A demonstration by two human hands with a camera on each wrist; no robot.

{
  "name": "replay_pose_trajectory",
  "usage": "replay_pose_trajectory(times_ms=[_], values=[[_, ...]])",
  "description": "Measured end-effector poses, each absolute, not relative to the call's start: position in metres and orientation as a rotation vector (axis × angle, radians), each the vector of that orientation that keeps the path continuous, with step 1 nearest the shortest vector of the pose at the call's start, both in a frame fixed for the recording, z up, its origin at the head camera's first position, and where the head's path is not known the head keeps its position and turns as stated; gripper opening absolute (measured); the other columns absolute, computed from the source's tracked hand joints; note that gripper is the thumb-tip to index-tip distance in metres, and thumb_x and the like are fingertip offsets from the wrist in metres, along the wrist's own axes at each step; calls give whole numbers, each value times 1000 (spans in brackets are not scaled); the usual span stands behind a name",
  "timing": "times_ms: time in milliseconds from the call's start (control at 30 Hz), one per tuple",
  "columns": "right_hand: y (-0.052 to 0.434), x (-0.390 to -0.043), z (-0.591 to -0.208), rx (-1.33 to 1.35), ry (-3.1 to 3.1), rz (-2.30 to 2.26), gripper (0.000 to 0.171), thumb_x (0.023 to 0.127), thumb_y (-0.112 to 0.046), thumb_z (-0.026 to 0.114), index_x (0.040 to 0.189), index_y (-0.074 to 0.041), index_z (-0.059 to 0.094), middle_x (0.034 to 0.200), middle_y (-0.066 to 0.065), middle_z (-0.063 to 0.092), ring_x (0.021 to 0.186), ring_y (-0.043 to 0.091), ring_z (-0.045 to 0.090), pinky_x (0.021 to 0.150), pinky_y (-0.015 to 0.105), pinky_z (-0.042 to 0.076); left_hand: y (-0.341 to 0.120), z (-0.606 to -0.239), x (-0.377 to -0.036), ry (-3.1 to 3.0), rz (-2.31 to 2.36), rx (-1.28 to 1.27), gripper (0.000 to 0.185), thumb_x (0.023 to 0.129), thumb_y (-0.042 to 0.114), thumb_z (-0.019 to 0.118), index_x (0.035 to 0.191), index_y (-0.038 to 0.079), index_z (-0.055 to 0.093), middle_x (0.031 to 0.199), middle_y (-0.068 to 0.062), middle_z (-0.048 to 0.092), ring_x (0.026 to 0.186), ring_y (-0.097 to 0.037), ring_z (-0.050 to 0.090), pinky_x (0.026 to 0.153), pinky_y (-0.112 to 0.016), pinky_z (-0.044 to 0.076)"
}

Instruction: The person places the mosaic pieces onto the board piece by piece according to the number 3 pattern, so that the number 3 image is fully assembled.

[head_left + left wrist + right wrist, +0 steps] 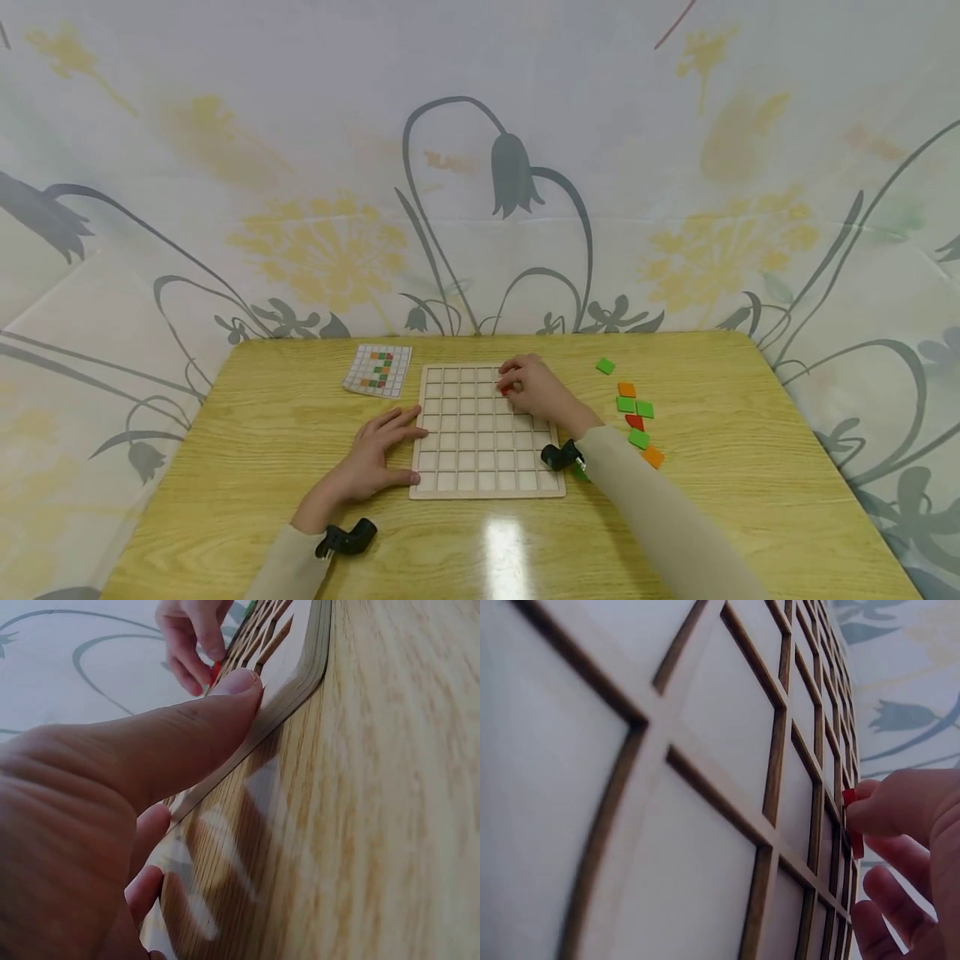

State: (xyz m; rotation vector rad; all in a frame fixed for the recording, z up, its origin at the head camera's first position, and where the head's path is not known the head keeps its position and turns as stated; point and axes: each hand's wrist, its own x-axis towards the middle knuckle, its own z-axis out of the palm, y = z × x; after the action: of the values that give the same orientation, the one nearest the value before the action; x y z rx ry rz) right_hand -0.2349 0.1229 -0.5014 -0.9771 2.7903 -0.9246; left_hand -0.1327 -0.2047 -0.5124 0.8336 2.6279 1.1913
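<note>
A red tile is pinched between the thumb and fingertips of the right hand, and it is held over the upper rows of the grid board, toward the 1 o'clock part of the board. In the right wrist view the tile is seen edge-on, just beside a cell rib; whether it is already touching the board cannot be told. The left hand is laid flat with fingers spread and relaxed, and the board's edge at 9 o'clock is touched by its thumb and fingertips; nothing is gripped by it.

At 11 o'clock from the board a pattern card is placed on the wooden table. At 3 o'clock a loose group of green and orange tiles is spread, with one green tile set apart toward 1 o'clock.

Risks, as judged from this position:
- The tile may be seated on a rib instead of inside a cell, because it is presented tilted; it would then rock or slide.
- A wrong cell may be chosen, since the card lies well apart from the working hand and rows are easily miscounted.
- The board may be shifted if left-hand pressure is released.
- The loose tiles at 3 o'clock may be swept by the right sleeve.
</note>
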Motion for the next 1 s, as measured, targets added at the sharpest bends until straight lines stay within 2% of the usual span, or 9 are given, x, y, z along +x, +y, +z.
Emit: replay_pose_trajectory(times_ms=[133,300,533,767,1000], values=[[121,-232,-500,-947,2833,-904,11,91,-9,72,98,-7,80,116,11,61,108,30,55,96,46,43,-204,-512,-133,2627,1190,824,57,82,26,83,133,11,63,159,-14,32,147,-43,16,109,-67,6],[119,-229,-498,-851,2827,-936,12,91,-13,73,100,-7,80,110,7,60,98,25,58,84,40,50,-205,-512,-134,2615,1191,802,57,82,26,83,133,12,63,160,-13,32,147,-42,15,110,-66,5],[118,-228,-499,-785,2822,-962,11,91,-11,72,99,-8,79,108,6,65,98,24,62,82,38,52,-205,-514,-134,2612,1194,794,56,82,27,83,133,12,63,160,-12,32,148,-41,14,110,-67,6],[119,-229,-500,-690,2827,-1046,13,87,-6,72,98,-5,78,110,10,65,97,27,64,82,38,53,-205,-513,-134,2605,1204,799,56,82,27,83,133,12,63,160,-12,31,148,-41,14,110,-67,5],[118,-227,-501,-696,2826,-1040,16,86,-3,69,97,-6,79,113,9,68,105,29,64,85,39,54,-205,-514,-134,2622,1191,812,56,83,28,82,133,13,63,160,-13,32,147,-42,15,110,-67,5]])
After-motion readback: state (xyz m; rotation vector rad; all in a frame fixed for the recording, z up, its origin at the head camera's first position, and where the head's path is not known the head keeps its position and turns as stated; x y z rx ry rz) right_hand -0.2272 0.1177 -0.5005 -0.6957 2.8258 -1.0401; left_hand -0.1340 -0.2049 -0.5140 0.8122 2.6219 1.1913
